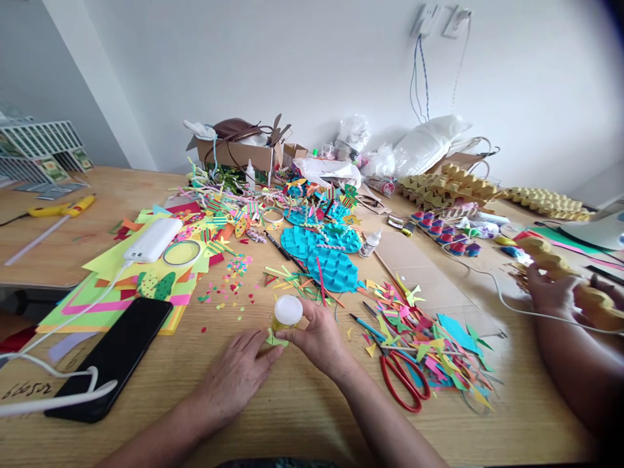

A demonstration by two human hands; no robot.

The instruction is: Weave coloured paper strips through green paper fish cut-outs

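Observation:
My right hand (319, 338) is wrapped round a small jar-like container with a white round top (288, 311) and a yellowish see-through body. Right below it is a light green piece of paper (275, 338), with the container's lower end over or touching it. My left hand (238, 364) has its fingers together on the left edge of this paper, low over the table. Whether the container rests on the paper I cannot tell. Red-handled scissors (403, 380) lie to the right of my hands, among paper scraps (429, 344). Blue scalloped paper shapes (333, 270) lie beyond my hands.
At left are a black phone (117, 357), a white power bank (153, 239) with cable, coloured sheets and a yellow glue gun (63, 207). Another person's hand (550, 292) holds egg carton pieces at right. A glue bottle (370, 244), cardboard box (234, 155) and bags stand farther back.

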